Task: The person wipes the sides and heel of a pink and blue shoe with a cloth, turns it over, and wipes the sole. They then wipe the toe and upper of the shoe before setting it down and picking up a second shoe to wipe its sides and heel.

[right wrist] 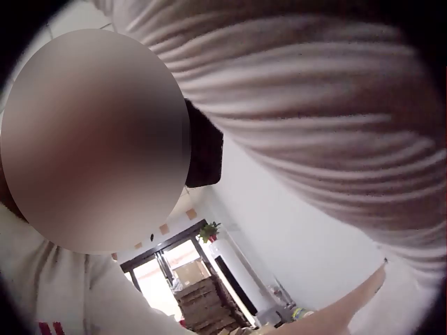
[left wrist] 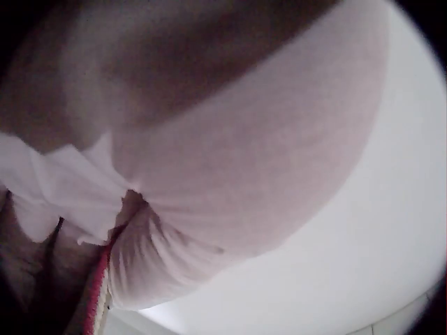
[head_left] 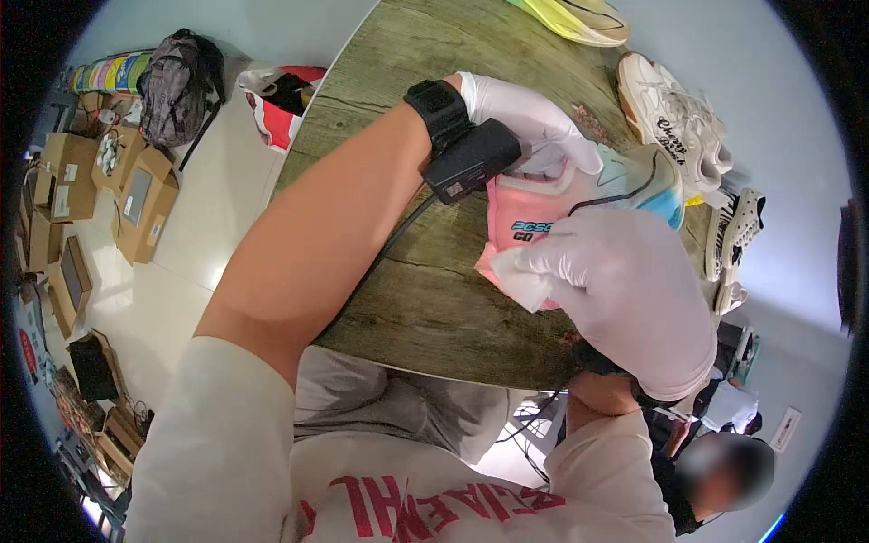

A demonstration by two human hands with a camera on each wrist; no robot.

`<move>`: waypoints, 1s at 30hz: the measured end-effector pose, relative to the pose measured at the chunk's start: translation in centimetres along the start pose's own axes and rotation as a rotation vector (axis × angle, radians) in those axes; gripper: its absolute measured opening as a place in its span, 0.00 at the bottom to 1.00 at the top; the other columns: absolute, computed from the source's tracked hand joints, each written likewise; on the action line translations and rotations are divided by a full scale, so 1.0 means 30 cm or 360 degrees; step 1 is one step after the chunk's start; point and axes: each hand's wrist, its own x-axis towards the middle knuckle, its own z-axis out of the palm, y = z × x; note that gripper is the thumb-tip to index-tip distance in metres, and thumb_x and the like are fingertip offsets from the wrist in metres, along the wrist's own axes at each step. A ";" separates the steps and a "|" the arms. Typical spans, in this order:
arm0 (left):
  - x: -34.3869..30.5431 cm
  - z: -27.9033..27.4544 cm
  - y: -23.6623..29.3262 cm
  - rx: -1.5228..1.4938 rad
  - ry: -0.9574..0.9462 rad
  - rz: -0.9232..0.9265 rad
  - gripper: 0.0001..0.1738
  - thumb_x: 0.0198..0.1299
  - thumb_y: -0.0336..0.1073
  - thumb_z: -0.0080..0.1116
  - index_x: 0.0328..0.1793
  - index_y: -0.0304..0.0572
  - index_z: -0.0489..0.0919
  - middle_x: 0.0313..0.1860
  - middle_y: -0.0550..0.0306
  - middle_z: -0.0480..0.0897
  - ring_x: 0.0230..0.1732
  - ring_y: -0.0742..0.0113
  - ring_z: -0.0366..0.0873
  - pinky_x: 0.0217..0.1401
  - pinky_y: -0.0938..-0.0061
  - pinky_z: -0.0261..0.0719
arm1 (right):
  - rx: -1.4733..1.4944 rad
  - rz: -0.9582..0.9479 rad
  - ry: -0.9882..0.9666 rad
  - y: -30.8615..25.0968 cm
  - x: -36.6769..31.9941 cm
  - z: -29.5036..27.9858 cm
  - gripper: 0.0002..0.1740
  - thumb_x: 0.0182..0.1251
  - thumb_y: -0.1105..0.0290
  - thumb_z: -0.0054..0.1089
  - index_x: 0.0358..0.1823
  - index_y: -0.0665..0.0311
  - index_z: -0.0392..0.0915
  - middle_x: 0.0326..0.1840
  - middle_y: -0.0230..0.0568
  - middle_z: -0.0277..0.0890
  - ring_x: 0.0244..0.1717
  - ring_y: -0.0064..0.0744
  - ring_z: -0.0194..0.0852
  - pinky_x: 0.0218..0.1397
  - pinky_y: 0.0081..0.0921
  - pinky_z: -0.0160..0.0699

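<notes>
A pink and pale-blue sneaker [head_left: 618, 172] with a black line and lettering on its side is held over the wooden table. My white-gloved left hand [head_left: 529, 113] grips it at the collar, with fingers bent over the opening. A white wipe [head_left: 523, 281] is bunched in the fingertips of my gloved right hand [head_left: 625, 281], which holds it against the pink end of the sneaker. Part of the sneaker is hidden behind the right hand. In the left wrist view, the gloved left hand [left wrist: 244, 153] fills most of the picture, with a pink-and-white edge below it.
White sneakers [head_left: 674, 118] and patterned shoes [head_left: 735, 231] line the table's far right side. A yellow shoe [head_left: 579, 20] lies at the top edge. Open cardboard boxes [head_left: 140, 204] and a backpack [head_left: 179, 86] stand on the floor at left. Another person [head_left: 724, 475] is at lower right.
</notes>
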 end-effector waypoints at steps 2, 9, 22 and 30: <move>0.005 0.013 0.001 -0.0037 0.0102 -0.0021 0.22 0.66 0.51 0.67 0.21 0.53 0.76 0.15 0.72 0.67 0.14 0.80 0.58 0.18 0.76 0.51 | -0.0061 -0.0013 -0.0095 -0.002 0.007 -0.032 0.14 0.53 0.74 0.64 0.41 0.55 0.90 0.32 0.40 0.82 0.36 0.46 0.82 0.39 0.39 0.78; 0.038 0.018 -0.021 -0.0228 -0.0078 0.0144 0.16 0.70 0.49 0.62 0.34 0.49 0.82 0.22 0.66 0.77 0.16 0.75 0.66 0.20 0.80 0.63 | -0.0251 0.0045 0.0280 -0.031 0.082 -0.049 0.16 0.53 0.74 0.66 0.45 0.56 0.90 0.37 0.41 0.82 0.40 0.47 0.82 0.43 0.38 0.79; 0.003 -0.014 0.011 0.0091 -0.0031 -0.0073 0.15 0.69 0.49 0.63 0.33 0.51 0.83 0.23 0.72 0.78 0.19 0.80 0.67 0.22 0.79 0.63 | -0.0330 0.0199 -0.0098 -0.027 0.008 -0.082 0.13 0.55 0.74 0.65 0.42 0.57 0.89 0.36 0.41 0.78 0.40 0.48 0.78 0.43 0.40 0.77; 0.029 -0.011 -0.020 0.0014 -0.0022 0.0099 0.15 0.70 0.48 0.61 0.33 0.51 0.83 0.24 0.72 0.77 0.21 0.81 0.68 0.24 0.80 0.64 | -0.0164 -0.0010 0.0182 -0.008 0.073 0.010 0.13 0.52 0.76 0.59 0.39 0.60 0.87 0.36 0.42 0.76 0.42 0.51 0.76 0.44 0.41 0.76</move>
